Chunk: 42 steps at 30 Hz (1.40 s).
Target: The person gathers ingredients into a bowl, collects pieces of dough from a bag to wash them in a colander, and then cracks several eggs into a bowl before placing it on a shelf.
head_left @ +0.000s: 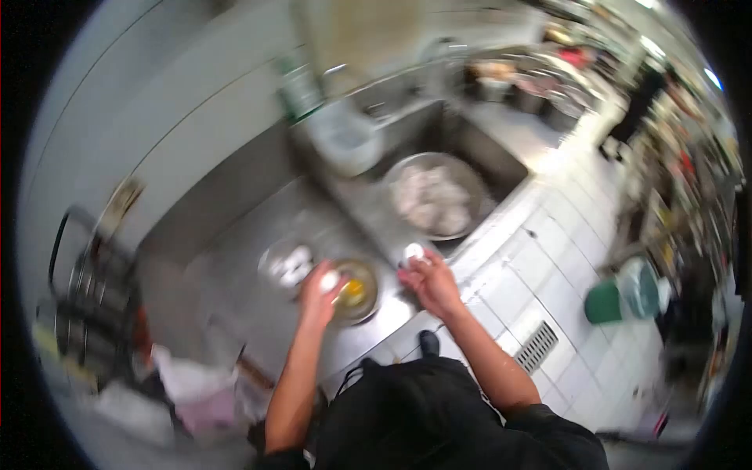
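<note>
My left hand [316, 291] is closed around a white egg [330, 280] at the left rim of a metal bowl [365, 312]. Yellow yolk [354, 288] and clear liquid lie in that bowl. To the right, apart from the bowl, my right hand [432, 283] grips another white, rounded piece, an egg or eggshell [413, 251]; blur hides which. Behind my left hand, a smaller bowl [265, 266] contains several white eggs or shells [294, 266].
A sink [501, 157] beyond my right hand has a large bowl of pale pieces [431, 196] in it. A white container [345, 137] and a green bottle [298, 86] stand behind. Green buckets [603, 303] and a drain grate [537, 347] are on the tiled floor. A person [638, 106] stands far right.
</note>
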Available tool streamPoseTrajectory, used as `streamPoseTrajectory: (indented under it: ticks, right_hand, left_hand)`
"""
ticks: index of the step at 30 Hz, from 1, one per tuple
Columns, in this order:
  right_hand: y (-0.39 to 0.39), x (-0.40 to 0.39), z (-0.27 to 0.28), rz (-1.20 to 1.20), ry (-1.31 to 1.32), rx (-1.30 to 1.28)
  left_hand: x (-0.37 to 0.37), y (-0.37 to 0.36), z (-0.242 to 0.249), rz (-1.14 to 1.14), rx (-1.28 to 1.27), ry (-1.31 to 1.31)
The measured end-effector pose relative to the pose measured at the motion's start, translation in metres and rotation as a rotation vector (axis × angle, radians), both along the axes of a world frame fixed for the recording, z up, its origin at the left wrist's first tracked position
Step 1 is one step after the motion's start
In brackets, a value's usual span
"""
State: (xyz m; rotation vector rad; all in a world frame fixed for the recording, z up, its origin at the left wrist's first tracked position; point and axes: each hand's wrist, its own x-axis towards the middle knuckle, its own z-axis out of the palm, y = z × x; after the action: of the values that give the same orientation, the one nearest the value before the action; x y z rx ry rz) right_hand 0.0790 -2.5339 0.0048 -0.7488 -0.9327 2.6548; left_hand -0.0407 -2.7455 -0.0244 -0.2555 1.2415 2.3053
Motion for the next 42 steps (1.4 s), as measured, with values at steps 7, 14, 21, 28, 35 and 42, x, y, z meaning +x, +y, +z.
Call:
streamPoseTrajectory:
  ticks: [7,14,21,28,35,42]
  right_hand:
    - [0.239,0.159,0.048,-0.777,0.244,0.494]
    - [0.516,0.427,0.068,-1.427,-0.454,0.352]
    - [0.364,0.229,-0.001,-0.671,-0.543,0.743]
    - [0.067,0.023,0.0,0.503,0.06,1.174]
    - [-0.057,-0.038,-0.004,0.554,0.346,1.46]
    - [-0.096,-0.023,-0.01,0.403,-0.081,0.593]
  left_hand:
    - [0.033,0.021,-0.025,0.144,-0.124,-0.189]
    - [0.035,0.038,-0.029,0.178,-0.039,-0.268]
    - [0.042,0.039,-0.027,0.092,0.117,-0.25]
    - [0.043,0.05,0.0,0.043,0.004,-0.258]
    - [0.025,0.016,0.04,-0.278,-0.275,-0.198]
    - [-0.082,-0.028,-0.037,-0.112,-1.478,0.875]
